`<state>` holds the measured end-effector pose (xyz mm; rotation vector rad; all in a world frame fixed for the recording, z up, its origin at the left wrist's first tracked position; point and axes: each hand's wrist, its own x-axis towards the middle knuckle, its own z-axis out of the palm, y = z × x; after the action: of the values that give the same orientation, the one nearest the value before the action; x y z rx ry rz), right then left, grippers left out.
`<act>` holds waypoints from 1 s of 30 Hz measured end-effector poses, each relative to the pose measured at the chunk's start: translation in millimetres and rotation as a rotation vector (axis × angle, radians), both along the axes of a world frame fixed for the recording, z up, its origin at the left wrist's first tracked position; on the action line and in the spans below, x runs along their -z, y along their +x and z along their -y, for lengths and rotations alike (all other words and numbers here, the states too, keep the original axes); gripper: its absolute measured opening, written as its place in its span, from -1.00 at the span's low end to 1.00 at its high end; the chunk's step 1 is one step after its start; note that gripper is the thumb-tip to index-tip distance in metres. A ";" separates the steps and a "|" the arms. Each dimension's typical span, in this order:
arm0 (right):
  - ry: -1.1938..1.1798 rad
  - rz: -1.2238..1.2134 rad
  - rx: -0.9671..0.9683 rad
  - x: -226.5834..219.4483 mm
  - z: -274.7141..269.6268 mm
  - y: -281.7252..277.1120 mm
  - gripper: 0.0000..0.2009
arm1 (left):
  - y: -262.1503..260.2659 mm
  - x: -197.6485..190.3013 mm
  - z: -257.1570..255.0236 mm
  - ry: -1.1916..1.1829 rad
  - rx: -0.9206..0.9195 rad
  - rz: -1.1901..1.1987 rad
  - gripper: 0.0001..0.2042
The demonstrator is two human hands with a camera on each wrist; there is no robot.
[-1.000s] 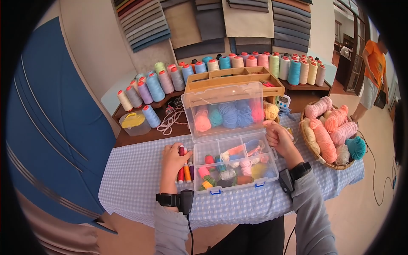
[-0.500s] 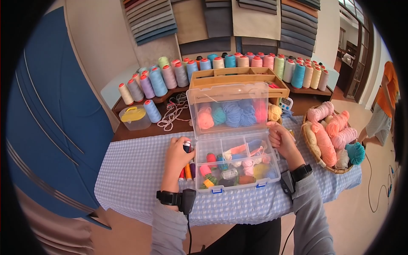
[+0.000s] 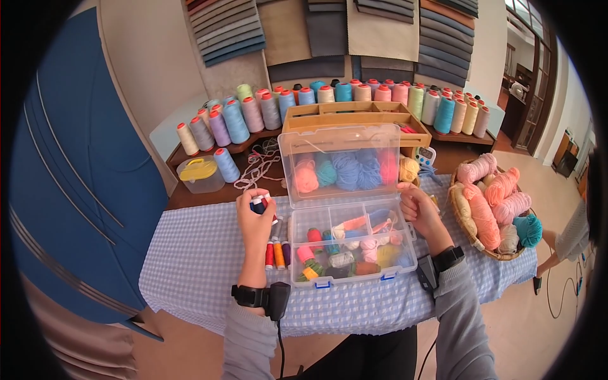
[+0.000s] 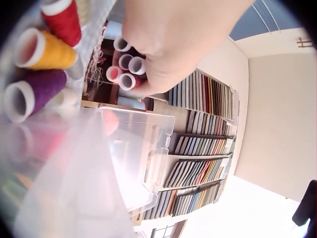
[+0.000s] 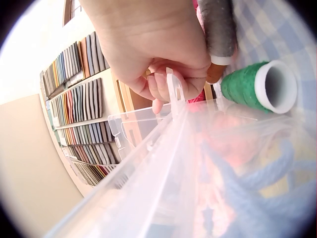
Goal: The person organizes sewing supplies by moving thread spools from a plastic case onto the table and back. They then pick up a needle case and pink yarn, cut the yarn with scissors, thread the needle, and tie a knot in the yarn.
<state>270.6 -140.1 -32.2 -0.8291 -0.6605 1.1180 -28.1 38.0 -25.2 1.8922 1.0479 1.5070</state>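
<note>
Thread spools (image 3: 259, 206) sit bunched in the left hand (image 3: 256, 221), to the left of the plastic box (image 3: 354, 279) and near its rear corner. The fingers are clamped round the bunch, and several hollow white ends face the left wrist camera. On the checked cloth (image 3: 196, 266) beneath the box, a red spool (image 3: 270, 255), an orange spool (image 3: 278, 255) and a purple spool (image 3: 286, 253) lie side by side, just left of the box.

Small spools and yarn bundles in several colours lie within the compartments of the box. Its clear lid (image 3: 345, 136) stands raised along its rear edge, with blue yarn (image 3: 347, 171) visible through it. Behind the box is a wooden organiser (image 3: 358, 109), and beyond that, cones of thread (image 3: 363, 93) stand in a row.

At the right side of the box, the right hand (image 3: 418, 209) has its fingers curled round a clear tab of the plastic. A small timer (image 3: 425, 156) stands behind and to the right of the box. Farther right of it, a wicker basket (image 3: 470, 232) holds peach, pink, cream and teal skeins (image 3: 484, 221).
</note>
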 end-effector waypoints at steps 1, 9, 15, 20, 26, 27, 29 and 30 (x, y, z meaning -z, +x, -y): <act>-0.003 -0.001 0.003 -0.1 0.0 -0.2 -0.82 | 1.0 -1.4 0.5 -0.028 0.055 0.126 -0.81; -0.019 -0.001 0.007 -3.2 1.2 -1.8 -0.83 | 13.6 -17.3 32.0 -0.461 0.654 0.371 -0.79; -0.014 -0.007 -0.001 -2.5 0.9 -1.4 -0.83 | 18.5 -18.3 37.2 -0.434 0.752 0.264 -0.81; -0.005 -0.003 -0.008 -2.5 1.1 -1.4 -0.83 | 23.1 -10.4 34.4 -0.230 0.711 -0.006 -0.85; -0.016 -0.006 0.008 -3.8 1.7 -2.8 -0.83 | 26.9 -9.7 35.8 0.023 0.661 -0.124 -0.85; -0.012 -0.002 0.001 -2.4 1.1 -1.8 -0.83 | 27.4 -8.4 35.6 0.023 0.661 -0.124 -0.85; -0.007 0.002 -0.005 -1.9 0.9 -1.1 -0.83 | 28.3 -5.6 35.3 -0.085 0.675 -0.079 -0.85; -0.007 0.004 -0.006 -2.0 1.0 -1.2 -0.84 | 27.9 -6.0 36.2 -0.085 0.675 -0.078 -0.85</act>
<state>269.4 -141.0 -30.2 -0.8360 -0.6628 1.1245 -0.3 1.8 -19.2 1.9755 0.4114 0.9861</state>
